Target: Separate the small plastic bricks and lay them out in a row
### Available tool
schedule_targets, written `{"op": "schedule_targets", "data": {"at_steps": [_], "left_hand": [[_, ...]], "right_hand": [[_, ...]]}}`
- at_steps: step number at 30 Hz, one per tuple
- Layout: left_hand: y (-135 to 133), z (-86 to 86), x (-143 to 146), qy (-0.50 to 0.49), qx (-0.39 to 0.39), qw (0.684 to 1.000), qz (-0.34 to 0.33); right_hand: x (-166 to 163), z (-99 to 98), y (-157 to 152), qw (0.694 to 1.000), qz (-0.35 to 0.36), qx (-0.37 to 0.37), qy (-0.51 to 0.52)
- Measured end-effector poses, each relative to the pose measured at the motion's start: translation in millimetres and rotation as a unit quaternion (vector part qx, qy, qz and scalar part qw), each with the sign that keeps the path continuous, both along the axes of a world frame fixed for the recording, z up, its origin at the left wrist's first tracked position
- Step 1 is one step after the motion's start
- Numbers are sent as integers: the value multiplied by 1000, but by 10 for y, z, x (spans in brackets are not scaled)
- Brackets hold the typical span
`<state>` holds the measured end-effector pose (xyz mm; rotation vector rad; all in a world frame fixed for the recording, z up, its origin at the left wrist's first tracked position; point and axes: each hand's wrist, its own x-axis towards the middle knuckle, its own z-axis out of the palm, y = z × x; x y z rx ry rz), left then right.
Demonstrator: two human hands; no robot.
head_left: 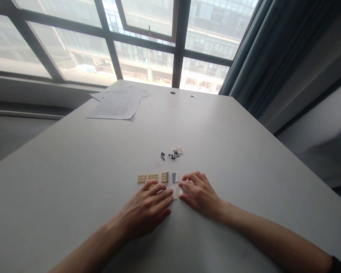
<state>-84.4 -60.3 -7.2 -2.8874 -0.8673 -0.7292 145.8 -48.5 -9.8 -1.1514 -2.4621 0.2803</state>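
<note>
Counter: the white counter (230, 151) filled most of the view, its far edge by the window (147, 57) and its right edge running toward the blue-grey curtain (261, 49).
Papers: several printed sheets (116, 104) overlapped near the far left corner of the counter.
Left hand: the left hand (147, 206) lay palm down, fingers loosely bent and pointing toward the counter's right edge; whether it gripped anything could not be told.
Right hand: the right hand (200, 193) faced it, fingers curled, their tips just beside a pale piece; I cannot tell if they grasped it.
Row of studded plates: just beyond the hands, on the side of the counter's far edge, stood a tan plate (141, 179), a second tan plate (152, 177), a tan-and-grey plate (165, 177) and a grey-and-white plate (175, 177), the last near the right fingertips.
Cream plates: cream studded plates (178, 149) lay farther toward the far edge, apart from both hands.
Pale piece: a small white piece (175, 193) lay between the hands, partly hidden by the left fingers.
Dark parts: small black-and-grey parts (174, 156) sat beside the cream plates, with another dark part (163, 156) to their left.
</note>
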Motion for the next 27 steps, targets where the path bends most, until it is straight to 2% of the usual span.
{"op": "schedule_targets", "data": {"at_steps": [8, 16, 21, 24, 27], "left_hand": [[2, -13, 3, 10, 3, 1000, 21], [6, -38, -5, 2, 1, 1000, 16], [8, 37, -16, 4, 20, 1000, 9], [70, 125, -79, -11, 39, 999, 19], [222, 209, -174, -43, 38, 996, 67]], "right_hand": [[3, 3, 22, 1000, -8, -1, 20], [-9, -13, 13, 1000, -10, -1, 28], [5, -5, 1, 999, -20, -4, 50], [72, 40, 144, 997, -41, -4, 73], [153, 96, 511, 995, -51, 5, 81]]}}
